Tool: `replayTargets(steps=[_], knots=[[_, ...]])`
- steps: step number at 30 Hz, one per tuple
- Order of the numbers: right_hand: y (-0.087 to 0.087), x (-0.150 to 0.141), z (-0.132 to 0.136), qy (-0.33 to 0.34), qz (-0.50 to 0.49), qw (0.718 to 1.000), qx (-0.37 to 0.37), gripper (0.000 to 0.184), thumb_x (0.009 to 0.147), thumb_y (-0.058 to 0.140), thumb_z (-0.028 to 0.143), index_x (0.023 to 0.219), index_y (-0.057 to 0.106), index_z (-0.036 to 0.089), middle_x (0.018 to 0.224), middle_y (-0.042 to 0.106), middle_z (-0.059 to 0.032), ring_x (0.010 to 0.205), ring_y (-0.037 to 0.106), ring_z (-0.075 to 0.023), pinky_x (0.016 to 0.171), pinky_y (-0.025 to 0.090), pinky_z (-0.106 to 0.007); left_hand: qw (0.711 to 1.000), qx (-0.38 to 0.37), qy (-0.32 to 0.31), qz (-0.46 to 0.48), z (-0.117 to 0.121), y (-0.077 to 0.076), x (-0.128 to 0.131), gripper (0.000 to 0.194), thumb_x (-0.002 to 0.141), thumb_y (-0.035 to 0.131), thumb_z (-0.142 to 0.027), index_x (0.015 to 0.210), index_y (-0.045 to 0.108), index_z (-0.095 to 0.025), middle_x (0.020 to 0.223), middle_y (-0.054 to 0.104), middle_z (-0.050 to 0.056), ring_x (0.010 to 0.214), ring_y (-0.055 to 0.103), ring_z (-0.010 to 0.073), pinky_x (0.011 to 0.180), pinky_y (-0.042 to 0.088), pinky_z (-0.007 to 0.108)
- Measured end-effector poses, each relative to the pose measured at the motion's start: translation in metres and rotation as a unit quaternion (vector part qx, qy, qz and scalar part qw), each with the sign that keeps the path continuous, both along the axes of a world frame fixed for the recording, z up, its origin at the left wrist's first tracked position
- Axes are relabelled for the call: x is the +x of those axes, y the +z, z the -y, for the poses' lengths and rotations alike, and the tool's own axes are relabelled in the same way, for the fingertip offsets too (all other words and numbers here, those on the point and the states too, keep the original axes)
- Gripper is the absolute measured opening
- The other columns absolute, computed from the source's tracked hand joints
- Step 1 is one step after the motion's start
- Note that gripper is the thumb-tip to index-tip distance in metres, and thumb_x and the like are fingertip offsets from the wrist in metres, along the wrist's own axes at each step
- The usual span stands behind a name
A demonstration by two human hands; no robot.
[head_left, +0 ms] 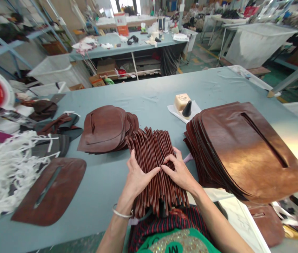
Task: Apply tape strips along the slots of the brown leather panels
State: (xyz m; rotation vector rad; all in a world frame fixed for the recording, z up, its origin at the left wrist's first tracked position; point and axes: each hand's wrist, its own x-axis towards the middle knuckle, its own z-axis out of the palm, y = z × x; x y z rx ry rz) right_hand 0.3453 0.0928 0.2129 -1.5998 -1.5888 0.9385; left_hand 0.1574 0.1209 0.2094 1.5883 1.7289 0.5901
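A thick row of folded brown leather pieces (151,154) stands on edge in front of my body, at the near side of the table. My left hand (138,174) grips its left side, with the thumb lying across the top edges. On the right side, my right hand (179,170) holds the same row, its index finger bent and its thumb on the folds. The two thumb tips almost meet in the middle. Fingers on the outer sides are partly hidden. Just behind and to the left lies a stack of rounded brown leather pieces (104,126).
A tall stack of slotted leather panels (233,140) stands at the right. One slotted leather piece (56,189) lies at the left, beside tangled white strips (9,172). Behind the row, a cream block (182,102) and a black cone (187,109) sit on white paper.
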Motion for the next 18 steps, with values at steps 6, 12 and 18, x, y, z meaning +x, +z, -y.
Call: replayTargets(steps=[6, 12, 18], knots=[[-0.005, 0.001, 0.000, -0.022, 0.031, 0.999, 0.030, 0.021, 0.082, 0.057, 0.022, 0.103, 0.054, 0.024, 0.144, 0.028, -0.0085, 0.141, 0.026, -0.0234, 0.112, 0.029, -0.044, 1.000, 0.000, -0.005, -0.001, 0.001, 0.001, -0.001, 0.120, 0.063, 0.071, -0.064, 0.149, 0.002, -0.018, 0.147, 0.020, 0.021, 0.139, 0.028, 0.0364, 0.109, 0.034, 0.054], [-0.001, 0.002, -0.002, 0.010, 0.143, 0.986, 0.082, 0.015, 0.090, 0.049, 0.024, 0.092, 0.064, 0.023, 0.154, 0.016, -0.0058, 0.143, 0.020, -0.0279, 0.112, 0.026, -0.051, 1.000, 0.012, -0.022, -0.011, 0.002, -0.003, 0.000, 0.119, 0.065, 0.070, -0.063, 0.149, 0.001, -0.016, 0.147, 0.019, 0.021, 0.141, 0.024, 0.0343, 0.111, 0.032, 0.052], [0.003, -0.008, -0.010, -0.022, 0.160, 0.986, 0.049, 0.018, 0.084, 0.063, 0.038, 0.081, 0.061, 0.021, 0.153, 0.020, -0.0091, 0.139, 0.027, -0.0305, 0.108, 0.032, -0.051, 1.000, -0.002, -0.020, -0.002, 0.002, -0.003, 0.000, 0.120, 0.063, 0.071, -0.063, 0.149, 0.001, -0.017, 0.146, 0.018, 0.021, 0.139, 0.029, 0.0340, 0.111, 0.033, 0.052]])
